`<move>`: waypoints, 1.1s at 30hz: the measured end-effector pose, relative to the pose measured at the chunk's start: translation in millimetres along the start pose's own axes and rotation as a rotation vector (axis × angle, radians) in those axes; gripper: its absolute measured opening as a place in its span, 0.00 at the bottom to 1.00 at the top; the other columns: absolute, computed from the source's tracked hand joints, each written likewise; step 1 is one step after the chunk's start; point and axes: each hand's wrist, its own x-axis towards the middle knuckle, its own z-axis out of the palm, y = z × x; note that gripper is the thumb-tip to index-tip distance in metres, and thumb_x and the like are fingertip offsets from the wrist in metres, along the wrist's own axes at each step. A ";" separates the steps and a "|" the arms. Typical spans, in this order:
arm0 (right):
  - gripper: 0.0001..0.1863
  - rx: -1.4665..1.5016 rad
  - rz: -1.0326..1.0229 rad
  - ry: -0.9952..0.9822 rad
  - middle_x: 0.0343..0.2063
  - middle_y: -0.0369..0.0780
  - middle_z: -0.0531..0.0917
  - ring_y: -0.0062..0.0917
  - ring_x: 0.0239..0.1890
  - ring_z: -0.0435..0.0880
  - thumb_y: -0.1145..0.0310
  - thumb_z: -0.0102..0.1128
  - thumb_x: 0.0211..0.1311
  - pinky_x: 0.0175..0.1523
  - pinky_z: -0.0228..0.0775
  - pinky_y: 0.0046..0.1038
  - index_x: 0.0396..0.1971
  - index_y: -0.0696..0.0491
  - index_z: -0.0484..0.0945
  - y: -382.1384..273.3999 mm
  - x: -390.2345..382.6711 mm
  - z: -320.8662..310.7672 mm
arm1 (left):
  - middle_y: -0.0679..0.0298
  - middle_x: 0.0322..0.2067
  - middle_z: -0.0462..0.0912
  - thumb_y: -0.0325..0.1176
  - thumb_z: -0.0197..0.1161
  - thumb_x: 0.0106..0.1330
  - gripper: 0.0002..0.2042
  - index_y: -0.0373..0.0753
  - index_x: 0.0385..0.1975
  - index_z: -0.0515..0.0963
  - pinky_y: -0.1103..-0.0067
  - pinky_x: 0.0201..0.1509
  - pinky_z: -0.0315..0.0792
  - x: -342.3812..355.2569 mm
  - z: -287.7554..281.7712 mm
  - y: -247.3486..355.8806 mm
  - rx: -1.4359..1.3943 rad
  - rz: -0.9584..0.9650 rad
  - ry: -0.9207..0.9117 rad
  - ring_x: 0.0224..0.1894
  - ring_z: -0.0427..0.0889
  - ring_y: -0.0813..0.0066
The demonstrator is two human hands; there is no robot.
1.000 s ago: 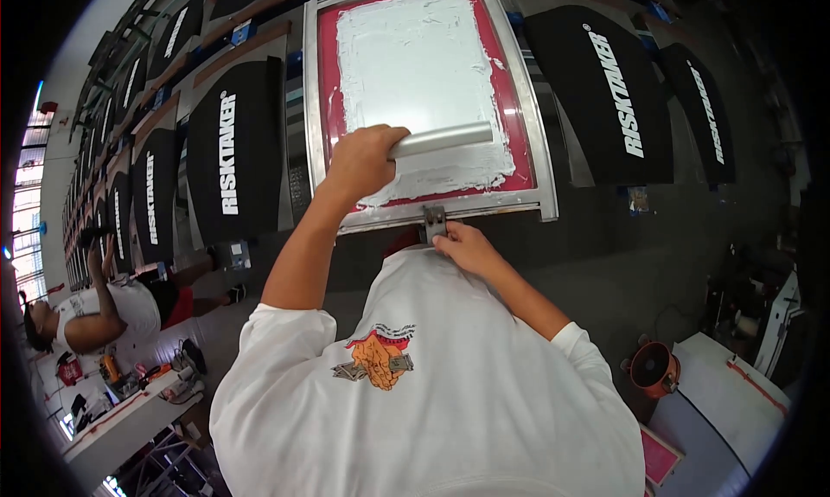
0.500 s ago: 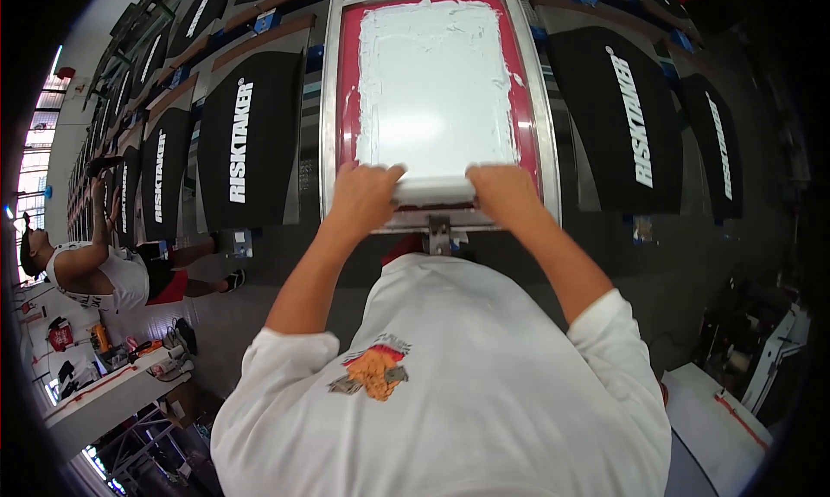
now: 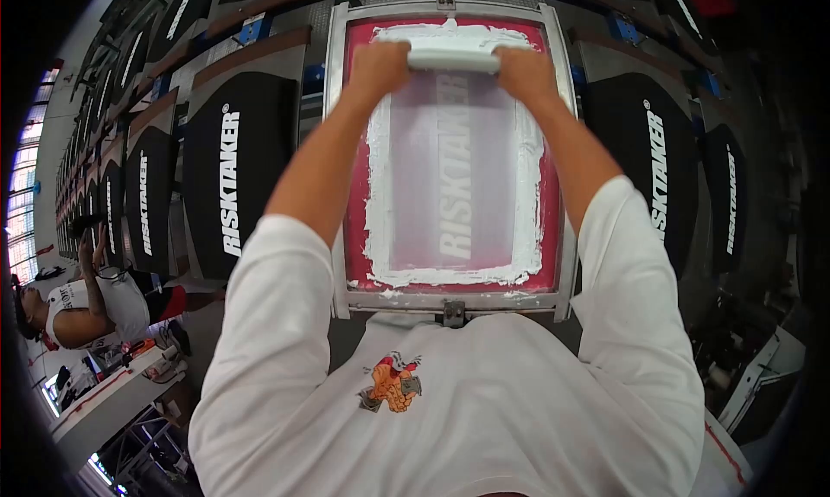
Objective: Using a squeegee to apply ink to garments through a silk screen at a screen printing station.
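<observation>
Metal screen-printing frame (image 3: 389, 305): looks rigid, probably heavy; grip by bare rails. Mesh (image 3: 424, 177) within: taut, likely easily torn. White ink (image 3: 377, 224) around mesh margins: thick, slick-looking. Squeegee (image 3: 454, 60): across mesh near far end; seems stiff, light; best held at both ends. Left hand (image 3: 380, 69), right hand (image 3: 526, 71): each grasping one end.

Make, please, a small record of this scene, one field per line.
Left hand: grips left end of pale bar
Right hand: grips its right end
Place of pale bar: near the far end of metal frame
Mesh: pink at the edges, greyish in the middle
White paste: around the greyish middle
Both sides: black lettered panels
Picture's left: another person
</observation>
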 end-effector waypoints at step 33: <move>0.15 0.457 -0.032 -0.123 0.25 0.40 0.82 0.33 0.28 0.81 0.80 0.56 0.36 0.35 0.74 0.33 0.28 0.51 0.81 -86.2 -299.6 -60.8 | 0.60 0.20 0.77 0.22 0.57 0.39 0.08 0.40 0.22 0.76 0.67 0.42 0.66 -294.8 -89.5 126.9 -0.337 -0.006 -0.151 0.24 0.76 0.63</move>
